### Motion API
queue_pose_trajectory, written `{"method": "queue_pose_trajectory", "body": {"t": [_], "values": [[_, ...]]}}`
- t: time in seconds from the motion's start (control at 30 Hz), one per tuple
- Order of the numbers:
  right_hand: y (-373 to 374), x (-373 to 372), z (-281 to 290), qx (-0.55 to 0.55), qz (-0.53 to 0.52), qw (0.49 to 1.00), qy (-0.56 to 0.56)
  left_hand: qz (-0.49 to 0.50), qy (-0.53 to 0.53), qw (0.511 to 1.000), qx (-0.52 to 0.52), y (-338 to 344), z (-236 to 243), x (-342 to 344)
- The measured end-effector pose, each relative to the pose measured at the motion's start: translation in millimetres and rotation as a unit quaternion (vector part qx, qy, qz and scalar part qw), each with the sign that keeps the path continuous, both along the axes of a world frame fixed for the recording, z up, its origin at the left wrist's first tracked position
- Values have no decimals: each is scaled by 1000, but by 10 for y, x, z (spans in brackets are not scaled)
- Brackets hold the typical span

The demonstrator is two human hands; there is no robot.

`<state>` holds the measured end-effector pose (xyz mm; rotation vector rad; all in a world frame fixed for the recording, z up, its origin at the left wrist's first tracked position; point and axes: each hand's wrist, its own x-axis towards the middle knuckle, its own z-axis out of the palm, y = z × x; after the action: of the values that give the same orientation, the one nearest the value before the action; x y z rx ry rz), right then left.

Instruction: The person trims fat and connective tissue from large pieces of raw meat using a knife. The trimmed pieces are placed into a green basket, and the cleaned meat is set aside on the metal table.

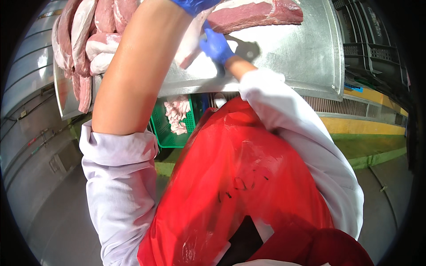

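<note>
My left hand (194, 5), in a blue glove, reaches to the far edge of the picture above the meat. Its fingers are cut off by the frame. My right hand (217, 47), gloved in blue too, is closed beside a pale, fat-covered cut of meat (190, 48). What its curled fingers hold, if anything, is hidden. Behind it a long pink pork loin (262, 17) lies across the metal table (301, 57). Several more pork loins (80, 37) are heaped at the table's left, some hanging over the near edge.
Under the table's near edge, a green perforated crate (172, 141) holds pale trimmings (177, 114). Dark plastic crates (377, 53) stand at the right, near a floor grate (337, 106) and a yellow ledge (368, 126). My red apron (248, 177) fills the near middle.
</note>
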<state>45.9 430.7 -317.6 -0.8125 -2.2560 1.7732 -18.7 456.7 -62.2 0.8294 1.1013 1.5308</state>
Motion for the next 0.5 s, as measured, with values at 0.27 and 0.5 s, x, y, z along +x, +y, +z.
{"method": "queue_pose_trajectory", "body": {"t": [0.27, 0.5], "values": [[-696, 77, -466, 169, -36, 979, 113, -42, -101, 989, 103, -371, 243, -261], [-1179, -99, -497, 224, -75, 967, 96, -24, -61, 985, 161, -775, 607, -551]]}}
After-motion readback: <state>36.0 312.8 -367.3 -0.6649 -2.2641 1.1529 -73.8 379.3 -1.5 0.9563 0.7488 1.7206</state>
